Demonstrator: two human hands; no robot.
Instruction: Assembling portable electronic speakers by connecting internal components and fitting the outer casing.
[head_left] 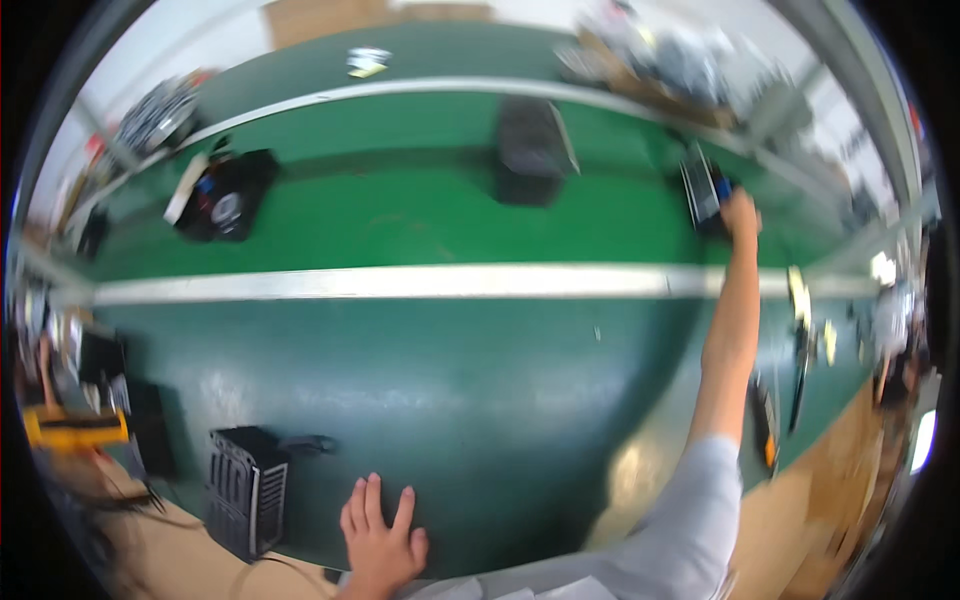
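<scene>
My left hand (pixel 382 538) lies on the green worktop near its front edge, fingers spread and holding nothing. To its left stands a black slotted metal case (pixel 246 492) with a short dark cable (pixel 308 444) behind it. My right arm stretches across the white rail to the far right. There my right hand (pixel 741 214) is closed beside a dark box with a light-coloured panel (pixel 703 188). Something blue (pixel 724 187) shows at its fingertips. What the fingers hold is blurred and partly hidden.
A white rail (pixel 400 283) crosses between the near worktop (pixel 480 400) and the green shelf (pixel 420 230). On the shelf are a dark block (pixel 530 150) and a black bundle (pixel 232 195). Orange-and-black tool (pixel 767 425) at right; yellow object (pixel 75 428) and other people at the sides.
</scene>
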